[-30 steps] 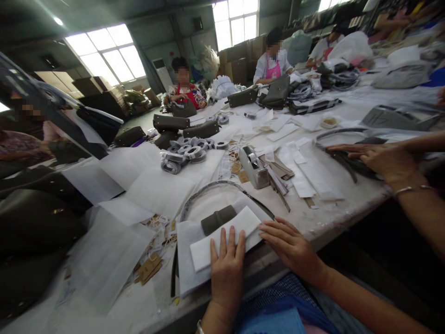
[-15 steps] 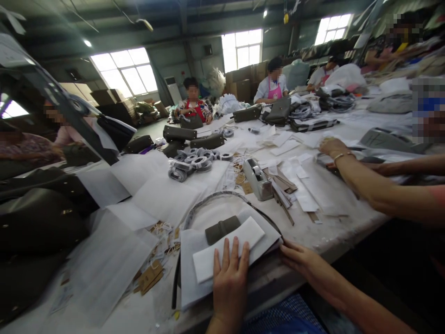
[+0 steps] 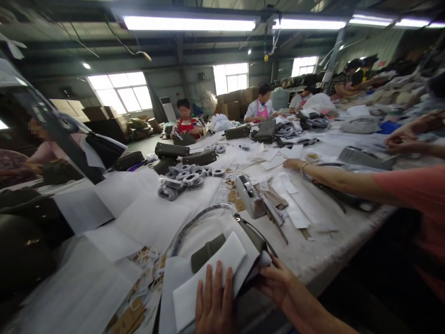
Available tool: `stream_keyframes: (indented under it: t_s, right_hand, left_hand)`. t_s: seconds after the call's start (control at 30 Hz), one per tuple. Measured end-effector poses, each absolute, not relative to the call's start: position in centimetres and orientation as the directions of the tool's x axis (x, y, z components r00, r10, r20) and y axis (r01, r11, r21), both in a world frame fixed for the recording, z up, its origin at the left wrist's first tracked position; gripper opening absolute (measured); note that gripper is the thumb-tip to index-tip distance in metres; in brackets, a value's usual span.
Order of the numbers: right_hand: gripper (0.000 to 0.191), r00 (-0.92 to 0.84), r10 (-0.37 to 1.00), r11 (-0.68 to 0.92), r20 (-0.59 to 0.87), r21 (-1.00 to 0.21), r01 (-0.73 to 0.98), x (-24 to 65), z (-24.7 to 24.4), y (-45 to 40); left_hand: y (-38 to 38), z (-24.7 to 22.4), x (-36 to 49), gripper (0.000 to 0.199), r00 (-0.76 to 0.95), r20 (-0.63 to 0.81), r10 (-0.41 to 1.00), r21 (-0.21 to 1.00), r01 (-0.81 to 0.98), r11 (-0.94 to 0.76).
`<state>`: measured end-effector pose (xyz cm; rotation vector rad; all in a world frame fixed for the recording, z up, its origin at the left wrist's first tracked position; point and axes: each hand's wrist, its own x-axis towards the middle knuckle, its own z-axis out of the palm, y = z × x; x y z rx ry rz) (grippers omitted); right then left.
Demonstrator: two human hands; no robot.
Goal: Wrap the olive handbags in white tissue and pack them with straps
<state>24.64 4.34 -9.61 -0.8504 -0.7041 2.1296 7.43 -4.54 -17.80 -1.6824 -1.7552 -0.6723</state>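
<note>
My left hand (image 3: 214, 297) lies flat with fingers spread on a folded white sheet (image 3: 189, 290) near the table's front edge. Under that sheet is a larger pale wrapping sheet (image 3: 170, 273), and a dark olive piece (image 3: 207, 253) shows just beyond it. My right hand (image 3: 278, 278) pinches the right edge of the wrapping, where a dark olive bag (image 3: 255, 239) shows beneath. A wrapped strap (image 3: 194, 220) curves behind the bundle.
A tape dispenser (image 3: 249, 197) stands behind the bundle, beside paper strips (image 3: 290, 199). Wrapped coils (image 3: 191, 178) and olive bags (image 3: 172, 149) lie farther back. Brown tags (image 3: 128, 317) are at left. A co-worker's arm (image 3: 333, 176) reaches in from the right.
My right hand has lifted and folded the wrapping's right side inward, exposing more of the dark bag. My left hand still presses the folded sheet. The camera view has tilted up.
</note>
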Motion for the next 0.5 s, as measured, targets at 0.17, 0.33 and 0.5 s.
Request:
stream_keyframes:
  t_s: [0.17,0.33,0.5]
  right_hand:
    - [0.036,-0.558,0.785,-0.546,-0.268,-0.725,-0.419,23.8,-7.7,4.0]
    - [0.038,-0.744,0.663,-0.206,-0.089,-0.976,-0.066,26.3,-8.2,7.8]
    - [0.034,-0.658,0.727,0.632,0.194,-0.562,0.533,32.5,-10.8,17.8]
  left_hand:
    - [-3.8,-18.8,6.4,0.056,0.020,0.791,0.611,-0.100,0.990,0.097]
    - [-3.1,-19.5,5.2,0.056,-0.003,0.830,0.557,-0.013,1.000,0.024]
    - [-2.8,-20.1,4.5,0.059,-0.015,0.851,0.525,0.047,0.998,-0.046]
